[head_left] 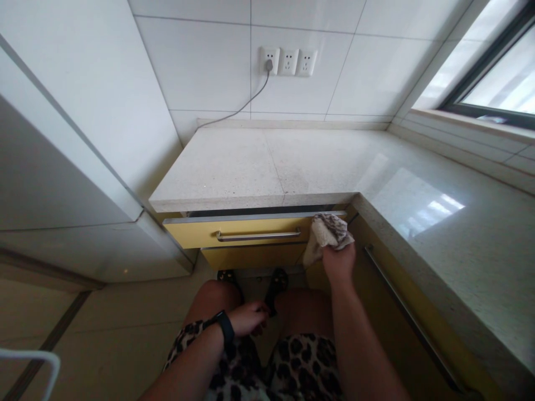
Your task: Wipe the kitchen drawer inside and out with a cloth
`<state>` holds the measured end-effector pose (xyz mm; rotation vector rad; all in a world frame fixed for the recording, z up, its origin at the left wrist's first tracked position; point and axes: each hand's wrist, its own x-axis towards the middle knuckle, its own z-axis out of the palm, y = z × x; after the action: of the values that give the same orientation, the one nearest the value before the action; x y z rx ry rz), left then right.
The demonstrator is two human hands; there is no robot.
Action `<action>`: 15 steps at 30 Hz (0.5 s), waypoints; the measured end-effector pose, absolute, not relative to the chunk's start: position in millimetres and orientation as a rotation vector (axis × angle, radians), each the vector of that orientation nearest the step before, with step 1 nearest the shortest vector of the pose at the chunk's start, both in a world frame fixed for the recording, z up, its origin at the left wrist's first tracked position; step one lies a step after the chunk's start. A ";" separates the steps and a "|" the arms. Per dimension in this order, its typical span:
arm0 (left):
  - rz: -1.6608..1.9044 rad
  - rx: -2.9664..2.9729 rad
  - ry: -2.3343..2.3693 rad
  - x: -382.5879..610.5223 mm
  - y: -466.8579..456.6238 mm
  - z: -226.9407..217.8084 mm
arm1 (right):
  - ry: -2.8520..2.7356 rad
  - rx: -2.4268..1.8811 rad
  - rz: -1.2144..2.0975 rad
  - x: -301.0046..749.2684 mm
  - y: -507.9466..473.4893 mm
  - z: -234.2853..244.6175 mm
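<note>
Nearest us, over the patterned shorts, our left hand hangs between the knees, a dark watch at its wrist; its fingers look loosely bent, and we cannot tell whether they meet, though we see nothing in them. Farther out, our right hand is clamped on a cloth, which lies over the right end of the upper drawer, just right of the handle. The work with the cloth seems under way: the drawer stands partly out, but how much of its front is done or left we cannot tell. The cloth is bunched, with no clear long axis; its crumpled top points away from us and a loose fold drops down to the left. The drawer's long axis runs left to right, its front facing us, the handle parallel. Beyond lies the table, then a cable rising to the sockets.
</note>
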<state>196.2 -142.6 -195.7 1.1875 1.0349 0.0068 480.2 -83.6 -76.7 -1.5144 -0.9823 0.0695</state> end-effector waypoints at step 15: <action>-0.021 1.138 1.012 198.0 -138.3 -202.0 | -0.751 -1.412 0.071 458.1 -71.3 -113.0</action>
<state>198.0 -138.3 -202.0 1.1384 1.0123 -0.0214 458.1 -71.3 -113.0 -1.4115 -0.7509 0.0709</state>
